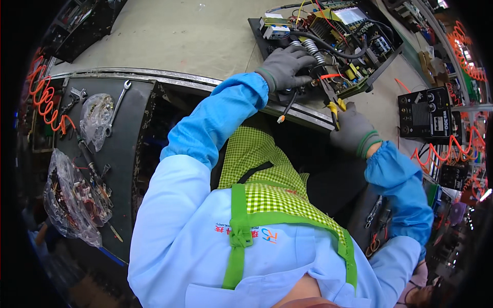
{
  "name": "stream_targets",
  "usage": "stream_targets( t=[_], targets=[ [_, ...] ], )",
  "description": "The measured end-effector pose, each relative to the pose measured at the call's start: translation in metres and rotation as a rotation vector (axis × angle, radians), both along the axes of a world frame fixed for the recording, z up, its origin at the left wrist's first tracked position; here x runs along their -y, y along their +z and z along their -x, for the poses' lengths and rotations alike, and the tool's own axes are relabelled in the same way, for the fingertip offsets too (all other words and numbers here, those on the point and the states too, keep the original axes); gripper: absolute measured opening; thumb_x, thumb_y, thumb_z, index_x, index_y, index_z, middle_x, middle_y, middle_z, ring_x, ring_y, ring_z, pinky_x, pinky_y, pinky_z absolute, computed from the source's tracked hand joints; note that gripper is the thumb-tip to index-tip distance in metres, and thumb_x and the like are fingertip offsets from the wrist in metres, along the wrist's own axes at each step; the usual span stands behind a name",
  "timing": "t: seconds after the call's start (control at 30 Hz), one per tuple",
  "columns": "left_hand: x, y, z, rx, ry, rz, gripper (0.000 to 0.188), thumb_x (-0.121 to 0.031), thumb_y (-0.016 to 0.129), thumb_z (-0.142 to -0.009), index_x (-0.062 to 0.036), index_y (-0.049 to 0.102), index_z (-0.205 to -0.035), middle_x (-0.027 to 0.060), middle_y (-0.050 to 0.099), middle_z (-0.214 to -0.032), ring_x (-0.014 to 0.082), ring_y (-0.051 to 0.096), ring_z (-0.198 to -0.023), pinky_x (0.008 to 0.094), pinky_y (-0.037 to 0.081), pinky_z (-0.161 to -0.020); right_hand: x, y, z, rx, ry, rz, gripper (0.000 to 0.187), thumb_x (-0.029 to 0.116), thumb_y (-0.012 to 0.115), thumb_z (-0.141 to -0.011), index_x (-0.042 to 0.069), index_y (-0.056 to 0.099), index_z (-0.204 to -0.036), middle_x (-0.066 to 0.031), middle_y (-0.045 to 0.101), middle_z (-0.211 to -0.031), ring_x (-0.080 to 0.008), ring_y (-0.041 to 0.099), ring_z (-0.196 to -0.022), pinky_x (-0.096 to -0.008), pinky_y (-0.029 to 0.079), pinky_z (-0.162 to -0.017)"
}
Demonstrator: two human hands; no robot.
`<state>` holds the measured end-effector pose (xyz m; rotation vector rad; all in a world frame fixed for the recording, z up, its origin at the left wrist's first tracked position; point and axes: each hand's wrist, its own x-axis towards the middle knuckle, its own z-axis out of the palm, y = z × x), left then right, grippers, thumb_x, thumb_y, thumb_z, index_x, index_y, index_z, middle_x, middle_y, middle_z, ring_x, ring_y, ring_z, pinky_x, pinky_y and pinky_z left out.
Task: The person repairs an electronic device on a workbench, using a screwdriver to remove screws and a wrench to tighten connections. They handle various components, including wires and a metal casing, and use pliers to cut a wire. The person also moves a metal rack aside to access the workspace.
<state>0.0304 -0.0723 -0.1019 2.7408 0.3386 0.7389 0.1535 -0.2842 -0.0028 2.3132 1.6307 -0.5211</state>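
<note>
An opened electrical unit, full of circuit boards, wires and metal coils, lies on the bench in front of me. My left hand, in a grey glove, rests at its near left edge beside the metal coils. Its fingers curl toward the thumb; what lies between them is hidden. Below that hand hangs a black cable with a pale end. My right hand, also gloved, grips yellow-handled pliers at the unit's near edge, their jaws pointing toward a red-orange sleeved wire.
A black boxed unit with knobs stands at the right. On the dark side table at left lie a wrench and plastic bags of small parts. Orange coiled hoses hang at both sides.
</note>
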Motion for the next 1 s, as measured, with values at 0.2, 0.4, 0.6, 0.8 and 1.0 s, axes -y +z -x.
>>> stream_targets(
  t=[0.2, 0.4, 0.6, 0.8, 1.0],
  targets=[
    [-0.003, -0.005, 0.003, -0.014, -0.003, 0.001, 0.058, -0.049, 0.065, -0.08, -0.0176, 0.054, -0.127, 0.0078, 0.051, -0.131, 0.0266, 0.044, -0.125, 0.0428, 0.039, -0.097, -0.01, 0.003, -0.022, -0.654, -0.262, 0.118, 0.024, 0.022, 0.061, -0.077, 0.002, 0.062, -0.09, -0.0147, 0.058, -0.082, -0.0238, 0.059, -0.069, -0.0359, 0.049, -0.064],
    [0.0, -0.017, 0.007, 0.035, -0.025, 0.033, 0.054, -0.045, 0.065, -0.081, -0.0154, 0.055, -0.125, 0.0057, 0.051, -0.132, 0.0259, 0.043, -0.127, 0.0435, 0.038, -0.099, 0.015, -0.043, 0.016, -2.348, -1.002, -0.351, 0.011, 0.009, 0.058, -0.083, 0.007, 0.053, -0.093, -0.0005, 0.044, -0.078, -0.0072, 0.037, -0.061, -0.0187, 0.036, -0.051],
    [0.008, -0.03, 0.007, 0.153, -0.042, -0.015, 0.053, -0.046, 0.063, -0.082, -0.0171, 0.054, -0.126, 0.0067, 0.051, -0.13, 0.0296, 0.043, -0.125, 0.0461, 0.038, -0.1, 0.008, -0.056, 0.031, -3.068, -0.404, -0.697, 0.027, 0.002, 0.061, -0.079, 0.0, 0.057, -0.105, -0.0048, 0.037, -0.092, -0.0115, 0.039, -0.073, -0.0217, 0.041, -0.057],
    [0.006, -0.032, 0.01, 0.086, 0.038, -0.001, 0.052, -0.049, 0.063, -0.08, -0.0162, 0.058, -0.12, 0.0071, 0.053, -0.128, 0.0279, 0.045, -0.123, 0.0468, 0.039, -0.095, 0.055, -0.098, 0.016, -2.499, -0.652, -0.557, 0.046, 0.015, 0.062, -0.08, 0.004, 0.054, -0.124, -0.0027, 0.049, -0.105, -0.0107, 0.039, -0.073, -0.0245, 0.038, -0.062],
    [0.004, -0.023, 0.014, 0.045, -0.012, 0.076, 0.049, -0.045, 0.062, -0.084, -0.0133, 0.058, -0.121, 0.0103, 0.051, -0.13, 0.03, 0.043, -0.125, 0.0459, 0.035, -0.1, 0.129, -0.089, 0.045, -2.097, -0.809, -0.612, 0.06, 0.024, 0.072, -0.076, 0.003, 0.048, -0.128, 0.0021, 0.05, -0.095, -0.0052, 0.043, -0.069, -0.0211, 0.038, -0.054]
  ],
)
